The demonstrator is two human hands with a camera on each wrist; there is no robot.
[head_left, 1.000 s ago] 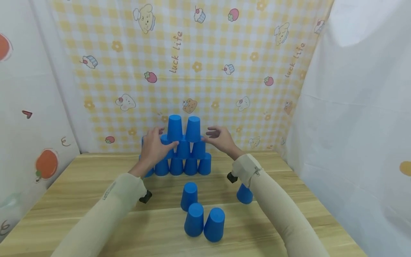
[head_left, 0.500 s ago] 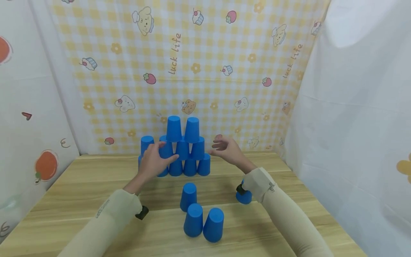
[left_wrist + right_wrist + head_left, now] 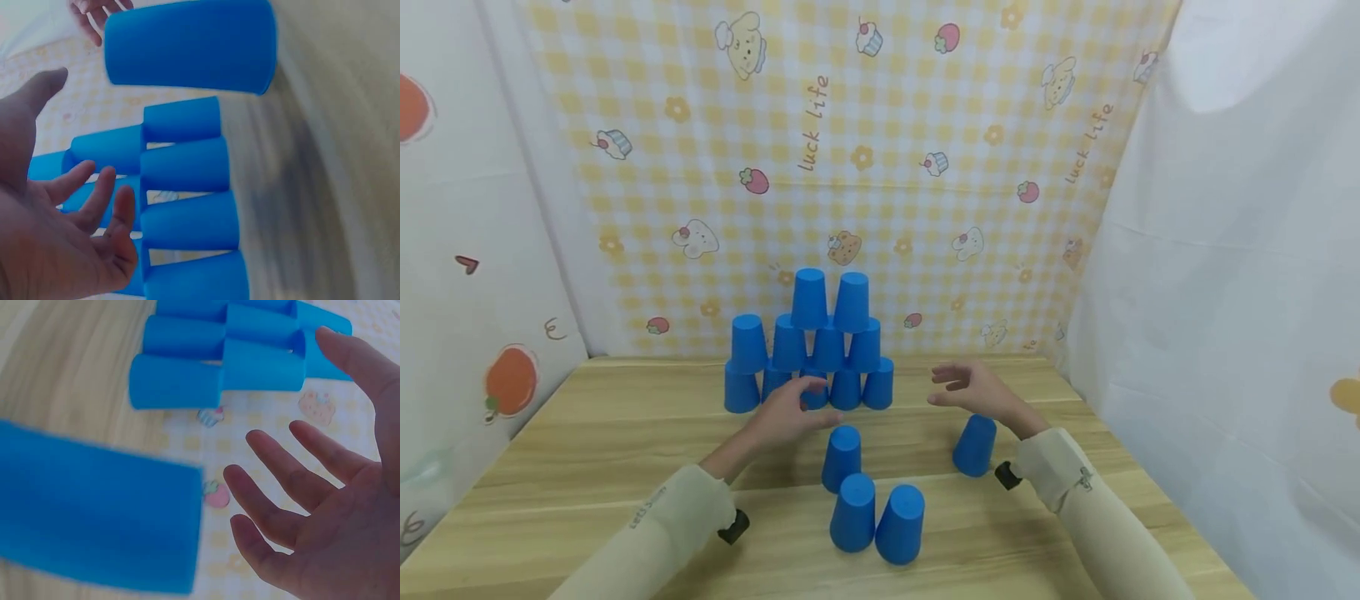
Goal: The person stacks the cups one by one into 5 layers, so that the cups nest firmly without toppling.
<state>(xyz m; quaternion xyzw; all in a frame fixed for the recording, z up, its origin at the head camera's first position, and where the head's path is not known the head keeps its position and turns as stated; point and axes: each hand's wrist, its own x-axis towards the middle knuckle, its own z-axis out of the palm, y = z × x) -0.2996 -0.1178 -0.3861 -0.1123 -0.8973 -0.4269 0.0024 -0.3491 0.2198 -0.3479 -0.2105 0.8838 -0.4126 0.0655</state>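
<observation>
Upside-down blue cups form a stepped stack at the back of the table, with two top cups, the left one [image 3: 809,298] and the right one [image 3: 852,302], on its third level. My left hand [image 3: 786,414] is in front of the stack's bottom row, fingers spread and holding nothing, its thumb near a loose blue cup [image 3: 842,460]. My right hand [image 3: 976,392] is empty too, fingers loosely bent, just above and behind another loose cup [image 3: 974,446]. In the right wrist view that cup [image 3: 94,512] fills the lower left, apart from the fingers [image 3: 269,512].
Two more upside-down blue cups, one [image 3: 853,513] and its neighbour [image 3: 900,525], stand side by side near the front of the wooden table [image 3: 760,550]. A patterned cloth [image 3: 895,108] hangs behind the stack, and white cloth [image 3: 1225,250] hangs at the right.
Both hands have come away from the stack toward the front; the left moved down and rightward, the right moved rightward and down. The stacked cups stay in place.
</observation>
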